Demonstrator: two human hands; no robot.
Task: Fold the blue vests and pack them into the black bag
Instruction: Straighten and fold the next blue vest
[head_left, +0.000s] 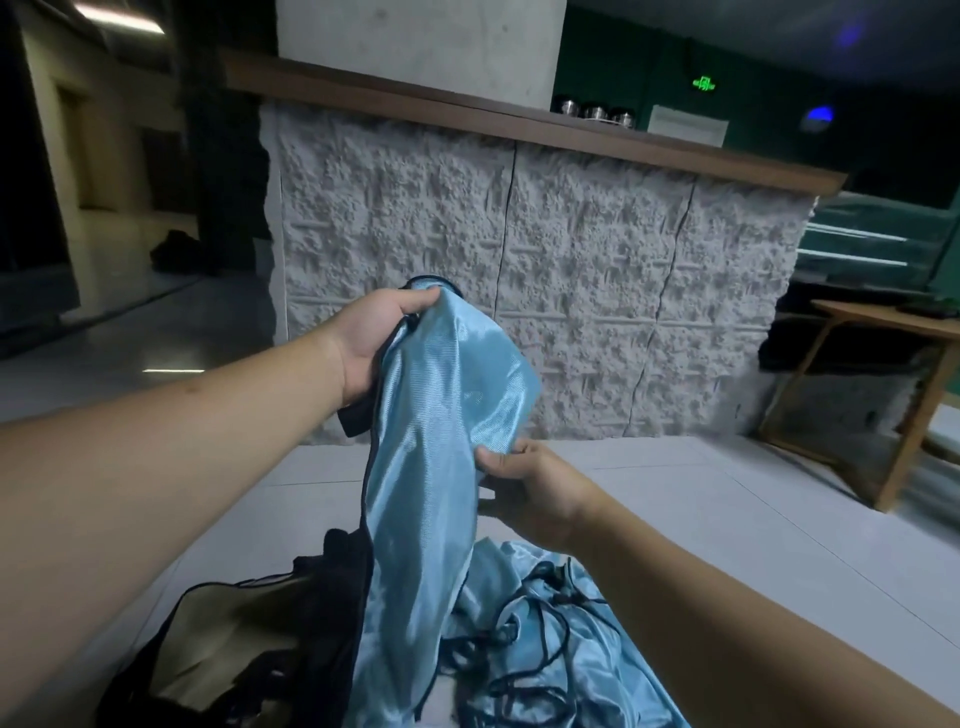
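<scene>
Up in the air, the left hand (371, 345) grips the top of a blue vest (431, 441) while the right hand (530, 491) pinches its side, above the vest pile (561, 623) and the open black bag (244, 639) on the floor.

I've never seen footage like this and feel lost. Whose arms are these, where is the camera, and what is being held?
There is no machine here. The one picture comes from a camera worn on a person's head, looking forward and down at their own bare arms. The left hand grips the top of a shiny blue vest, lifted in the air. The right hand pinches its edge lower down. Below, on the pale floor, lies a pile of more blue vests with dark cords, and beside it an open black bag.
</scene>
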